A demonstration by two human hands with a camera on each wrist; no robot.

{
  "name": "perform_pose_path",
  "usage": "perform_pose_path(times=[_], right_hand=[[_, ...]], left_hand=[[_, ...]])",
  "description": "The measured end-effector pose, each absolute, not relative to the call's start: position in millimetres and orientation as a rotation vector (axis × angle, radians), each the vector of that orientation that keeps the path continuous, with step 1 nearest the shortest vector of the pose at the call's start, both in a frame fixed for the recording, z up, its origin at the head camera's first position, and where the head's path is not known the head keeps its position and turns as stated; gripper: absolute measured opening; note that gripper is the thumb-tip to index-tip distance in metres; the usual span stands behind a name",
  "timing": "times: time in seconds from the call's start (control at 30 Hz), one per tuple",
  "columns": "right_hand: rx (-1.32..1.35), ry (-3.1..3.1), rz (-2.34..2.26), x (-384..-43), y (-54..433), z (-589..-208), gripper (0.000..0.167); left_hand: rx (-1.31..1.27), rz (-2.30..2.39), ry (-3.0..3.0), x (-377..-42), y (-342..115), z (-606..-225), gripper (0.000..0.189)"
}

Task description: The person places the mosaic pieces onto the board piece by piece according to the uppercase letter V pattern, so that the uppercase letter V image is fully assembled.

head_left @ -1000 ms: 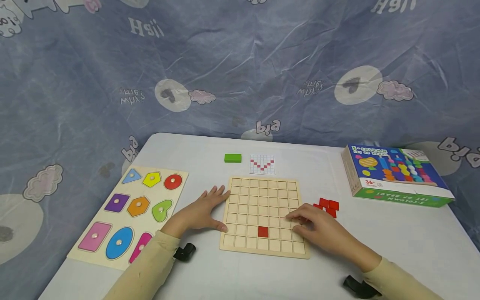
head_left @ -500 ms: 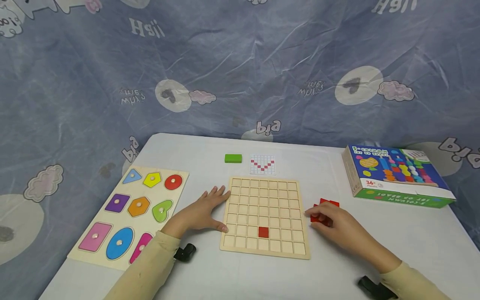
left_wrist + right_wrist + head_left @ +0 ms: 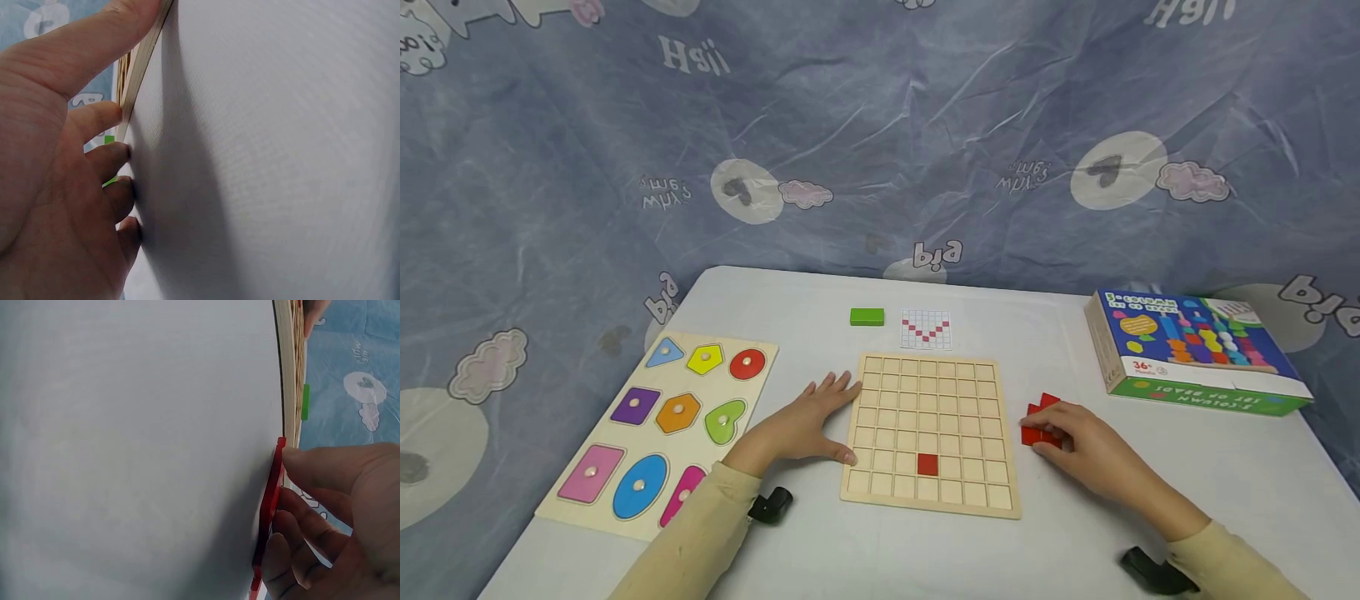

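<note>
A wooden grid board (image 3: 887, 397) lies flat in the head view. One red square tile (image 3: 928, 464) occupies its middle column, second row from the near edge. My left hand (image 3: 797, 425) rests at the board's left side, fingers spread, thumb and fingertips at its edge. Right of the board, my right hand (image 3: 1097, 450) bends over a cluster of red tiles (image 3: 1032, 435), partly covering them. In the right wrist view, the thumb and curled fingertips touch the red tiles (image 3: 270, 506); whether they pinch one cannot be made out.
Behind the board lie a green block (image 3: 867, 317) and a small card (image 3: 926, 329) with a red V pattern. A knobbed shape puzzle (image 3: 730, 454) lies at the left. A toy box (image 3: 1195, 350) stands at the back right of the white table (image 3: 940, 558).
My right hand has moved from the board's right edge rightward to the red tiles, where its fingers now touch them. The left hand has stayed in place.
</note>
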State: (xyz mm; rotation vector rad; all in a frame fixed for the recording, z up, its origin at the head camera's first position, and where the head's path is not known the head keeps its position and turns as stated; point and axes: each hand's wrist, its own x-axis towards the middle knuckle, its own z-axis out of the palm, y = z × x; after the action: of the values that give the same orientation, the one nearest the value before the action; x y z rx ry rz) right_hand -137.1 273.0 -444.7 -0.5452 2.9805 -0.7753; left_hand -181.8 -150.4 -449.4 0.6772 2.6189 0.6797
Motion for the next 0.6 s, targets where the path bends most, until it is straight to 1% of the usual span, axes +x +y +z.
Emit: perform_pose_path(times=[0.3, 0.6], right_hand=[[-0.556, 3.014, -0.724, -138.9, 273.2, -449.5, 0.032], [-0.577, 3.009, -0.774, -139.4, 271.6, -448.4, 0.031]], left_hand=[[0.67, 0.674, 2.622, -182.2, -150.2, -450.6, 0.112], [0.669, 0.669, 2.624, -183.0, -150.1, -450.1, 0.113]])
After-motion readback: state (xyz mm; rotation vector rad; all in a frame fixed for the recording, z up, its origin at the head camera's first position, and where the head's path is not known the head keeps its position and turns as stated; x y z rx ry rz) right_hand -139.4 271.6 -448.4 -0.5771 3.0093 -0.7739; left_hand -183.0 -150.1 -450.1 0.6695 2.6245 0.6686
